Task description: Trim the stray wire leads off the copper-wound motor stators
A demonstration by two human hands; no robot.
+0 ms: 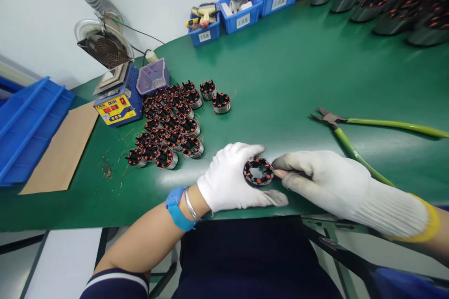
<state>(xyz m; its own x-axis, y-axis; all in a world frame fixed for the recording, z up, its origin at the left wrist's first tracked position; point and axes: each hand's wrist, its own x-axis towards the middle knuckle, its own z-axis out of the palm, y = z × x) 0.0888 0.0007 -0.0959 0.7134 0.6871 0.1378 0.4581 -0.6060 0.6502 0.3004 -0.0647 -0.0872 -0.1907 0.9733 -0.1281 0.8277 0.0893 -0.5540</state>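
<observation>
Currently held: wound ring (258, 181), left of the cutters (330, 118); left hand (229, 180) curls round it, seemingly steadying.
Right hand (322, 180): fingertips pinch its edge; I can't tell which part.
Other rings (172, 124): farther left of the cutters, likely grouped for reach.

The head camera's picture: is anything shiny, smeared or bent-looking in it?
Head view: pale glare lies on the green table; also in the head view, the coils at top right look dark and smeared, and the left hand's fingertips slightly blurred; in that head view, the table's far edge seems bowed.
</observation>
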